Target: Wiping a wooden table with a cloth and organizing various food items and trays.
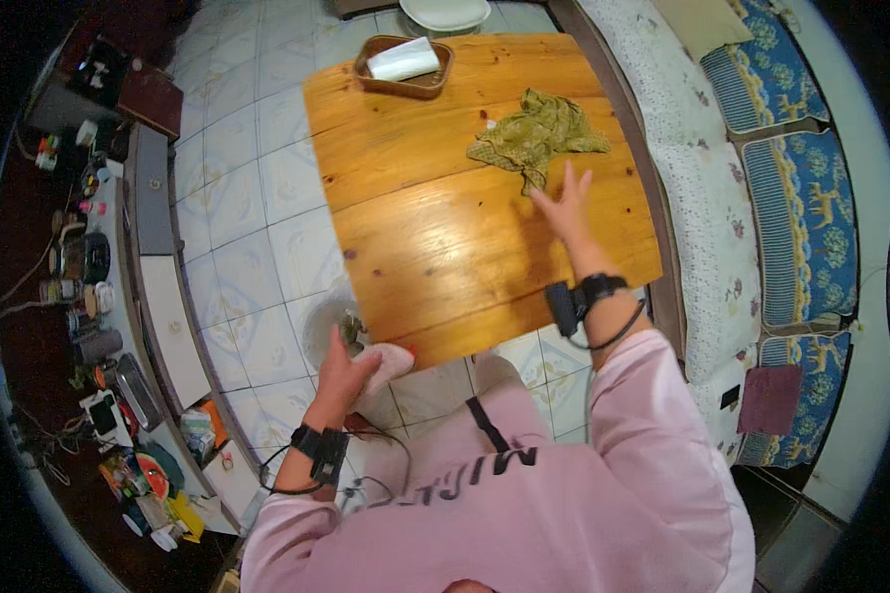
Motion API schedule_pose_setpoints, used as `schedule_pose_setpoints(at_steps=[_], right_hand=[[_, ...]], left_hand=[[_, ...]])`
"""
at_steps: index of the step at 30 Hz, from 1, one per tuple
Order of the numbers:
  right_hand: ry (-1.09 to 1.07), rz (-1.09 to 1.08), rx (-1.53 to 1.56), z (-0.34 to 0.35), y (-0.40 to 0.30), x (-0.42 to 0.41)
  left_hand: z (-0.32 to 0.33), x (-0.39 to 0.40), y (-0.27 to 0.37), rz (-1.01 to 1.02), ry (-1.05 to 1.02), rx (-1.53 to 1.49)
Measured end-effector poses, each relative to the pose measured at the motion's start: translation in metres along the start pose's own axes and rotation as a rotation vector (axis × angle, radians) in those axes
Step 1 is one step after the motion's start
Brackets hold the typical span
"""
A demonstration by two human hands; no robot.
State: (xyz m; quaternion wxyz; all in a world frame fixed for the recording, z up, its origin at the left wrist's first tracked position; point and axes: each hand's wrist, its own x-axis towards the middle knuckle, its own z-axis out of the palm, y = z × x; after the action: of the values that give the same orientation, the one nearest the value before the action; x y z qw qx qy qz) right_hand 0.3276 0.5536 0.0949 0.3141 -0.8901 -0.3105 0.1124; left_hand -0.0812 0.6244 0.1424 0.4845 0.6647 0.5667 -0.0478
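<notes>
My left hand [345, 370] is at the table's near left corner, closed on a pale pink cloth [387, 365] with a bit of red at its edge. Just beyond that hand, on the floor, stands a whitish bin [325, 326] with something dark green in it. My right hand [567, 207] is over the wooden table [430, 237], fingers spread and holding nothing. A crumpled olive-green patterned cloth [541, 133] lies right in front of it; one corner of the cloth reaches close to my thumb, and I cannot tell whether they touch. A small white scrap [491, 124] lies beside the cloth.
A brown basket [404, 90] holding a white roll or packet [404, 59] stands at the table's far left. Beyond the far edge is a white round stool [445, 13]. A covered sofa [701, 185] runs along the right, and a cluttered cabinet [156, 193] along the left.
</notes>
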Motion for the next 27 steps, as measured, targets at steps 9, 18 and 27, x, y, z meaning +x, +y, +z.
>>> schedule_pose_setpoints(at_steps=[9, 18, 27], right_hand=[[-0.266, 0.273, -0.291, 0.037, 0.029, 0.15], [-0.449, -0.455, -0.091, 0.117, -0.096, 0.007], [-0.559, -0.677, -0.012, 0.064, -0.005, 0.006]], left_hand=[[0.06, 0.087, 0.06, -0.188, 0.204, 0.186], [0.069, 0.091, 0.054, -0.24, 0.276, 0.228], [0.07, 0.088, 0.035, -0.06, 0.318, 0.044]])
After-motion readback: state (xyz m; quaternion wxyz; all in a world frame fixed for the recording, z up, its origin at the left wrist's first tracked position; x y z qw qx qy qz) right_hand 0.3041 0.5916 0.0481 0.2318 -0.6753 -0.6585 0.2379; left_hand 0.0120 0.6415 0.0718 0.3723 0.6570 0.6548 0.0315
